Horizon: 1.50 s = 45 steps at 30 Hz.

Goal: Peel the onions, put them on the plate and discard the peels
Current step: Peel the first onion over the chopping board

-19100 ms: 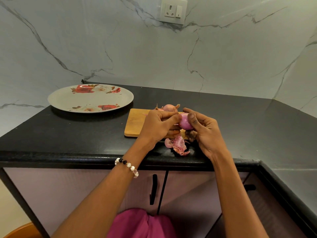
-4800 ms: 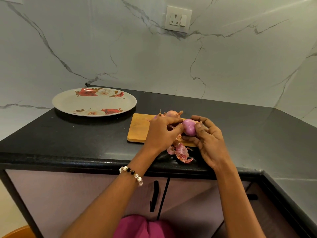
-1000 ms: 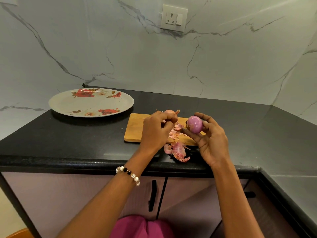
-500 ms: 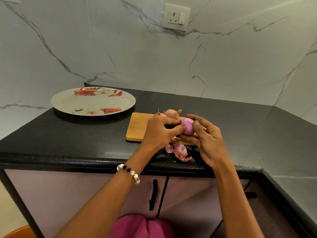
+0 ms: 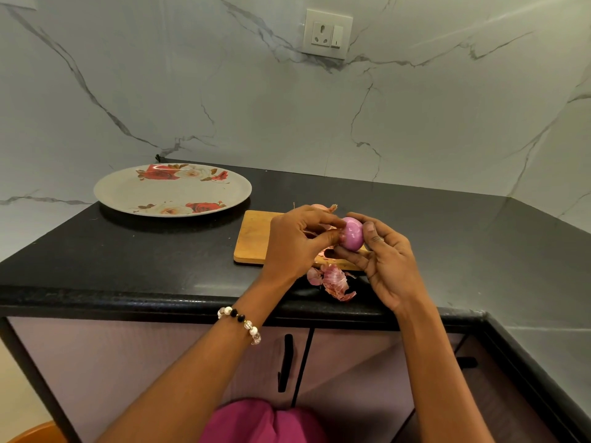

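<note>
A shiny purple peeled onion (image 5: 352,233) is held above the wooden cutting board (image 5: 252,238). My right hand (image 5: 388,260) grips it from the right, thumb on top. My left hand (image 5: 295,241) pinches at the onion's left end with thumb and fingers. An unpeeled onion (image 5: 319,207) lies on the board behind my left hand, mostly hidden. Loose pink peels (image 5: 332,279) lie on the counter in front of the board. The flowered plate (image 5: 128,190) sits at the back left with nothing on it.
The black counter (image 5: 128,251) ends at a rounded front edge near my wrists and turns a corner at the right. Marble wall with a socket (image 5: 327,33) stands behind. Cabinet doors with black handles (image 5: 285,362) are below.
Over the last second my right hand lowered the onion back toward my left hand, whose fingers went from the board to pinching the onion's end. The peel pile has not moved.
</note>
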Each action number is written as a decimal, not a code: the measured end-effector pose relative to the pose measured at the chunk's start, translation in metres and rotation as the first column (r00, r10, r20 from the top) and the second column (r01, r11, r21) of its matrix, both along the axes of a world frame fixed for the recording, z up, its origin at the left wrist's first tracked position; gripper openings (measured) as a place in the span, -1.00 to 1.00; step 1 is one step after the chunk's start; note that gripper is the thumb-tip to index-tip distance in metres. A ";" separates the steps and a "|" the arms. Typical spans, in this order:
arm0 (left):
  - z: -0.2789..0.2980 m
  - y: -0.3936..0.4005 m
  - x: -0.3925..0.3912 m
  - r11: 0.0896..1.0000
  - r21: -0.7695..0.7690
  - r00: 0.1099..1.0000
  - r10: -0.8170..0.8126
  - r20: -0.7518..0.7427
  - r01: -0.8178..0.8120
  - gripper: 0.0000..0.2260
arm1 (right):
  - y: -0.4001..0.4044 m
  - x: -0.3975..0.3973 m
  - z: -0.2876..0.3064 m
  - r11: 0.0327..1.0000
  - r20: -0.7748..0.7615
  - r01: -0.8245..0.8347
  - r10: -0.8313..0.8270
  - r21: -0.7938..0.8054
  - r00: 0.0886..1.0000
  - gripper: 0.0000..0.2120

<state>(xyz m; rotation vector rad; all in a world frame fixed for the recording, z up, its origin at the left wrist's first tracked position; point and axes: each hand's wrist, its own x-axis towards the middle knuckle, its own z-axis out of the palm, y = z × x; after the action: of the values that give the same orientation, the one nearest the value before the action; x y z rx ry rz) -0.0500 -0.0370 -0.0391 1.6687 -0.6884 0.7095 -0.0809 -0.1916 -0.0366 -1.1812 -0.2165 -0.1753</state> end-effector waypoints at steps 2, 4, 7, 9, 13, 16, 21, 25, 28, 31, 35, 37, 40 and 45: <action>0.000 0.000 0.000 1.000 0.015 0.999 0.016 0.034 -0.017 -0.83 | 0.000 0.000 0.000 1.000 -0.004 -0.008 0.008 -0.005 1.000 -0.73; 0.000 0.000 0.001 0.999 0.024 0.998 0.034 0.062 -0.036 -0.84 | 0.000 0.000 0.000 1.000 -0.003 -0.013 0.013 -0.007 1.000 -0.74; -0.001 0.000 0.001 0.997 0.044 0.993 0.051 0.103 -0.056 -0.87 | 0.001 0.000 0.000 1.000 -0.003 -0.016 0.016 -0.013 1.000 -0.74; -0.001 0.000 0.001 0.997 0.057 0.992 0.053 0.115 -0.060 -0.87 | 0.001 0.000 0.000 1.000 -0.006 -0.018 0.018 -0.013 1.000 -0.70; -0.002 -0.001 0.003 0.995 0.077 0.990 0.054 0.130 -0.065 -0.88 | 0.001 0.000 0.001 1.000 -0.013 -0.023 0.023 -0.013 1.000 -0.65; -0.003 -0.001 0.005 0.994 0.086 0.990 0.055 0.131 -0.066 -0.87 | 0.000 0.000 0.000 1.000 -0.009 -0.019 0.019 -0.015 1.000 -0.66; -0.004 -0.002 0.007 0.993 0.105 0.993 0.033 0.114 -0.045 -0.87 | -0.001 0.000 -0.001 1.000 -0.013 -0.011 0.011 -0.023 1.000 -0.72; -0.004 -0.003 0.008 0.989 0.144 0.993 0.028 0.114 -0.044 -0.89 | -0.001 -0.001 0.001 1.000 -0.014 -0.012 0.012 -0.005 1.000 -0.73; -0.003 -0.005 0.006 0.991 0.130 0.996 0.025 0.091 -0.037 -0.89 | 0.000 -0.002 0.002 1.000 -0.005 -0.021 0.021 0.019 1.000 -0.70; -0.001 -0.004 0.003 0.998 0.067 1.000 -0.015 0.021 0.014 -0.86 | 0.000 -0.002 0.002 0.999 0.007 -0.031 0.031 0.030 0.999 -0.68; -0.001 -0.002 0.003 0.998 0.051 0.999 -0.038 -0.025 0.039 -0.86 | 0.000 -0.002 0.002 0.999 0.008 -0.029 0.029 0.014 1.000 -0.74; 0.000 -0.002 0.002 0.998 0.046 0.999 -0.030 -0.040 0.032 -0.89 | 0.000 -0.002 0.001 0.999 0.009 -0.030 0.030 -0.011 1.000 -0.74; -0.001 -0.003 0.003 0.997 0.071 1.000 0.004 -0.005 -0.003 -0.91 | 0.000 -0.001 0.001 0.999 0.005 -0.030 0.030 -0.027 1.000 -0.73; -0.003 -0.004 0.006 0.992 0.116 0.997 0.049 0.067 -0.057 -0.89 | 0.000 -0.001 0.000 0.997 -0.005 -0.044 0.043 -0.063 0.999 -0.72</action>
<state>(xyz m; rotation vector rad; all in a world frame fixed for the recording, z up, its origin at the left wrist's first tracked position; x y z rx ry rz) -0.0445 -0.0407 -0.0419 1.7836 -0.7456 0.7754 -0.0823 -0.1913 -0.0361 -1.2382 -0.2454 -0.1286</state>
